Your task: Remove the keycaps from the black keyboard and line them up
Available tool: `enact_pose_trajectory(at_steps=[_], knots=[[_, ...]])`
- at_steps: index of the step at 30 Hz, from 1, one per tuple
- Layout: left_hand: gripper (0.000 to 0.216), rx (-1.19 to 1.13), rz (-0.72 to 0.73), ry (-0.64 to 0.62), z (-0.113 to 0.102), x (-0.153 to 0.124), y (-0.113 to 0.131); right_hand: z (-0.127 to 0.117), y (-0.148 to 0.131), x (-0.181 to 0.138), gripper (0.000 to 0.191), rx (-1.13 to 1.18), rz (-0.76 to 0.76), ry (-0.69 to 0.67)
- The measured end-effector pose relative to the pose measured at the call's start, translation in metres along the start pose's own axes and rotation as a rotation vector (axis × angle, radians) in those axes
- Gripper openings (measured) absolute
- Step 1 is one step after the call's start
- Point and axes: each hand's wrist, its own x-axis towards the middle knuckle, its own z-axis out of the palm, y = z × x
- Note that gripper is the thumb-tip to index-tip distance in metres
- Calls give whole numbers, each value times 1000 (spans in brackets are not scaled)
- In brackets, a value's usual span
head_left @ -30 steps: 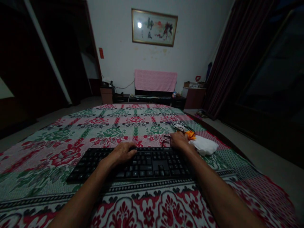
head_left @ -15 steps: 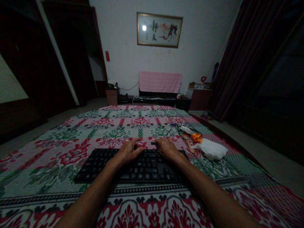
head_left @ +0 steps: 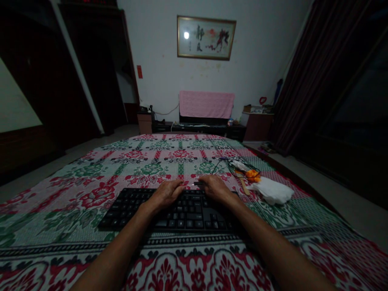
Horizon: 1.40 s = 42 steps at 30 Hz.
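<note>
A long black plastic keyboard lies keys up on the table, which is spread with a red, green and white floral cloth. Both forearms cross over it. The left hand is loosely curled above the keyboard's far edge, thumb near the forefinger; whether it grips anything, I cannot tell. The right hand is nearly closed, pinching a slim dark rod with a thin pale end that points towards the left hand.

Because that pale end faces the left fingers, a slip of the pinch could jab them, and the dim light makes such a misjudgement likelier. A dropped rod could be hard to pick out against the busy pattern. The soft cloth might ruck up or let the keyboard slide if a wrist leans on it. To the right, a thin black cable loops near an orange bundle, a flat tan stick and a crumpled white bag; a sweeping right forearm could snag or scatter them.
</note>
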Motion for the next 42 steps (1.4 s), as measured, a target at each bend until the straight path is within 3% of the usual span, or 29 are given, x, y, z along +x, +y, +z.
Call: enact_pose_trajectory(at_steps=[7,12,16,19,23,28,35,42], knots=[[32,-30,-37,0,-2,-1,1,-2,9,5,33,292,-31,66],[32,-75,-30,-17,-6,-3,2,-12,17,4,32,803,-36,-135],[31,-88,-37,-27,-7,-3,2,-19,21,1,31,1121,52,-223],[31,-80,-45,-22,-5,-3,1,-18,18,1,31,1246,104,-184],[34,-76,-49,3,-3,-2,-1,-9,7,4,32,1391,157,-22],[32,-71,-31,18,-2,-2,-2,4,-4,7,33,1453,226,80],[33,-47,-39,13,-1,0,-2,7,-11,5,40,1428,176,98],[31,-42,-21,10,0,-2,-1,17,-19,8,33,1342,125,95]])
